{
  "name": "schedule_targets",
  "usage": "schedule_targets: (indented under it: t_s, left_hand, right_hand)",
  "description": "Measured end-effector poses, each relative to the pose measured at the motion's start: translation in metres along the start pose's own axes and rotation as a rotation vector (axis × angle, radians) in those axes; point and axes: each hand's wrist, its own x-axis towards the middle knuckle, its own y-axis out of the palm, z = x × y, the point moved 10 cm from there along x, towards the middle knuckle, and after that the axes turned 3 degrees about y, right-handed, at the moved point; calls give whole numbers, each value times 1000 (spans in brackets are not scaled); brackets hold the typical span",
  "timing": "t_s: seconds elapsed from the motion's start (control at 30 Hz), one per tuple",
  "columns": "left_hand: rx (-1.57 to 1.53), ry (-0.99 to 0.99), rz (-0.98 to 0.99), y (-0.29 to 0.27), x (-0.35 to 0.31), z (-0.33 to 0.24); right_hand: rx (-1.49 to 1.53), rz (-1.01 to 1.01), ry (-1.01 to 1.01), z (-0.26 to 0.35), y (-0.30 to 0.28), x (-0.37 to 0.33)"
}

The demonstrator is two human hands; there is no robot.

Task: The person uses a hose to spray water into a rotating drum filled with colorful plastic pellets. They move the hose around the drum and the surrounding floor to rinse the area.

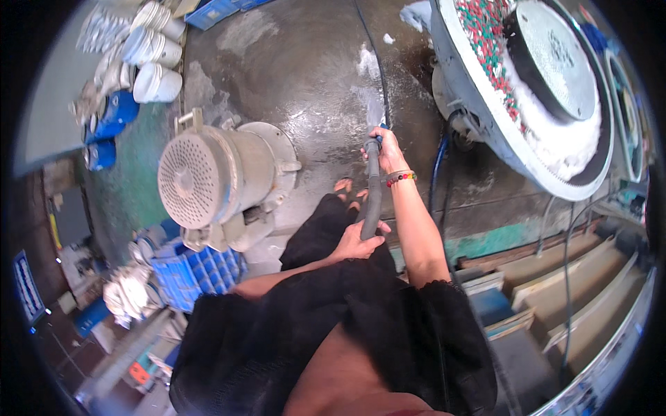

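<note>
A thick grey hose [373,197] runs through both of my hands, in front of my body and away from me. My right hand [388,149], with a beaded bracelet at the wrist, is closed round its far end, by a small blue part that looks like a valve handle [378,131]. Nearer my body, my left hand [356,244] wraps the lower length of the hose. Beyond the far end, a whitish streak that looks like water or foam lies over the wet floor [312,97].
At left stands a beige round machine [191,180] with a perforated lid, near blue crates [201,274]. White buckets [157,83] and blue drums [118,111] line the far left. A large round tub [479,125] at right holds red and green pieces and white foam. Cables cross the floor.
</note>
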Motion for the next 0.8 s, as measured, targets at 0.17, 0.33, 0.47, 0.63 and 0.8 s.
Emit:
schedule_targets:
  t_s: [0.17,0.33,0.47,0.63,0.8]
  left_hand:
    - [256,458,83,27,-13,-41]
    - [212,142,161,24,-14,-52]
    - [314,592,171,24,-18,-53]
    - [344,419,93,3,-13,-92]
    - [411,580,23,-34,25,-129]
  right_hand:
    - [66,37,-225,53,9,-47]
    - [57,37,-185,64,-15,-52]
    - [68,56,-220,63,2,-72]
    - [106,38,-174,82,-9,-46]
    - [99,-5,-198,123,-16,-3]
